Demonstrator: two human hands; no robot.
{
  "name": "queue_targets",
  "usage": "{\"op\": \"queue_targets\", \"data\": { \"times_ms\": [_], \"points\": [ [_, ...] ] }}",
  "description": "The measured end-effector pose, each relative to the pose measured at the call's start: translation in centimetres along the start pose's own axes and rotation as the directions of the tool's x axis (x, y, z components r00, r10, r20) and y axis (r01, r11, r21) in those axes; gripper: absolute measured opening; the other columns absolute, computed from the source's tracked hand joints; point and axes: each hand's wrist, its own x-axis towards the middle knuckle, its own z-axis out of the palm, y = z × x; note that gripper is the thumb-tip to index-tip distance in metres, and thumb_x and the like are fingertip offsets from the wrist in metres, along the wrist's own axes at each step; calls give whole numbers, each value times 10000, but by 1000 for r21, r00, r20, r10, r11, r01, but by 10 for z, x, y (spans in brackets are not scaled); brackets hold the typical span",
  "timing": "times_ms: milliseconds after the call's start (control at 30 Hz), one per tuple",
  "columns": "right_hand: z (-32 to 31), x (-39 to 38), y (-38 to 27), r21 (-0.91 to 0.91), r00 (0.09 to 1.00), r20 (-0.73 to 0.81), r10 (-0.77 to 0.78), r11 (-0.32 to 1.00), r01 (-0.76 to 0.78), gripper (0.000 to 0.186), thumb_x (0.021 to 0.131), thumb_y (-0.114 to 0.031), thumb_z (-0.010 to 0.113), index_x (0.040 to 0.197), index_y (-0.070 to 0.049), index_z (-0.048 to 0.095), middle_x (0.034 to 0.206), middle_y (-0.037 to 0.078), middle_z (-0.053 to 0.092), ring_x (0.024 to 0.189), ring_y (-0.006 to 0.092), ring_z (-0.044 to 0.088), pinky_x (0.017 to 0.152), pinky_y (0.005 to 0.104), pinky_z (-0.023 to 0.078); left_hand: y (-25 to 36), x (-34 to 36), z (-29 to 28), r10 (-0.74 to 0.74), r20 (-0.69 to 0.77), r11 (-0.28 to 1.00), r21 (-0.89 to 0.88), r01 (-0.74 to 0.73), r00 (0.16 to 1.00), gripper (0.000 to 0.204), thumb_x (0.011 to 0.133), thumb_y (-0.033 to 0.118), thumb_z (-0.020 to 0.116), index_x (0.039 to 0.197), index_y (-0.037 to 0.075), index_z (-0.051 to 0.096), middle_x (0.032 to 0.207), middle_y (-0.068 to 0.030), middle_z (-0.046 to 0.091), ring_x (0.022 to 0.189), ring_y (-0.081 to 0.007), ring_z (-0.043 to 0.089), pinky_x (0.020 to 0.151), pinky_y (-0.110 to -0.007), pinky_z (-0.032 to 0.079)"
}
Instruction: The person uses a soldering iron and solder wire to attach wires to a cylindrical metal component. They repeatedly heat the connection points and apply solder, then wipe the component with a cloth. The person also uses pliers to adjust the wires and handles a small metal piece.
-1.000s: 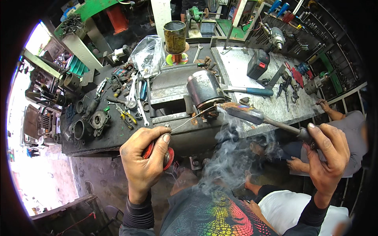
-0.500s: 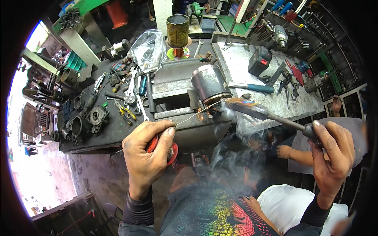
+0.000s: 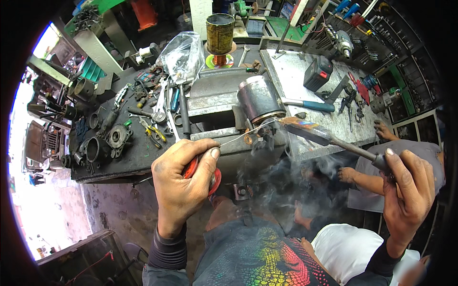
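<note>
My left hand is closed around a red spool of solder. From its pinched thumb and forefinger a thin solder wire runs up to the lower end of a dark metal cylinder. That cylinder, which looks like a motor housing, lies tilted at the jaws of a bench vise. My right hand grips the handle of a large soldering iron. Its broad, discoloured tip is beside the cylinder's lower end, near the wire; whether they touch, I cannot tell. Smoke drifts below.
Pliers, wrenches and metal parts crowd the bench's left. A hammer and a battery pack lie on the metal plate at right. Behind stands a stained can. Other people sit close by, one in a white shirt.
The view has shifted slightly, so the bench and both hands appear a little farther right. The smoke has spread and changed shape. Both hands keep their holds.
</note>
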Motion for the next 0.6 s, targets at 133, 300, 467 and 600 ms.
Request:
{"op": "queue_targets", "data": {
  "times_ms": [133,300,467,600],
  "points": [
    [-7,0,-3,-21,997,73,33,999,-32,523,672,54,811,1191,3,775,1089,180,695,970,330,674,836,414,530,-1,2,2,21,-2,1000,0,-21,1000,119,880,33,751,988,-3,785,834,-108,728,738,-188,684,714,-307,524],
    [-8,4,-5,-101,998,29,-54,993,56,544,644,-53,885,1180,-22,794,1037,178,700,924,314,669,761,397,519,-2,3,3,12,-11,1000,9,-12,1000,117,877,34,751,984,-2,785,828,-104,724,727,-188,678,709,-307,522],
    [-11,8,-6,-122,995,36,-94,988,98,531,664,-66,879,1185,-23,790,1036,186,702,922,318,668,749,406,518,-3,4,3,23,-11,1000,-14,-23,1000,122,875,34,752,986,-2,787,816,-99,716,715,-183,668,701,-303,515],
    [-16,10,-6,-151,991,61,-120,980,128,514,685,-45,859,1193,-19,788,1033,188,704,914,309,669,740,406,519,-3,3,2,26,-12,1000,-8,-26,1000,124,876,35,751,988,-2,789,811,-98,715,716,-179,665,696,-301,511]
  ]
}}
